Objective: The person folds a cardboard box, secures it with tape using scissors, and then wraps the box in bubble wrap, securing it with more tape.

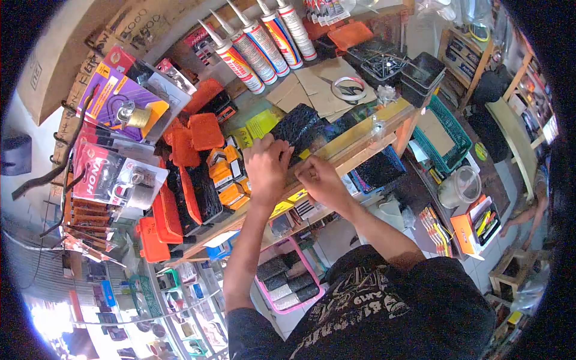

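Note:
A crinkled black plastic bag (299, 127) lies on the counter, directly beyond my hands. My left hand (267, 167) is closed, its bent fingertips right at the bag's near edge. Just to the right, at the counter's wooden front edge (354, 143), my right hand (324, 183) is closed with the fingers curled in. What either hand pinches is too small or hidden to name. Left of my left hand sit yellow-orange small boxes (226, 171), and a yellow-green packet (261, 124) lies behind it.
Several sealant tubes (238, 66) stand at the back. A roll of white tape (348, 89) rests on cardboard (312, 90). Orange-lidded containers (186, 147) and hanging padlock packs (123, 174) crowd the left. A green basket (444, 135) is at right; a pink-rimmed basket (288, 276) sits below.

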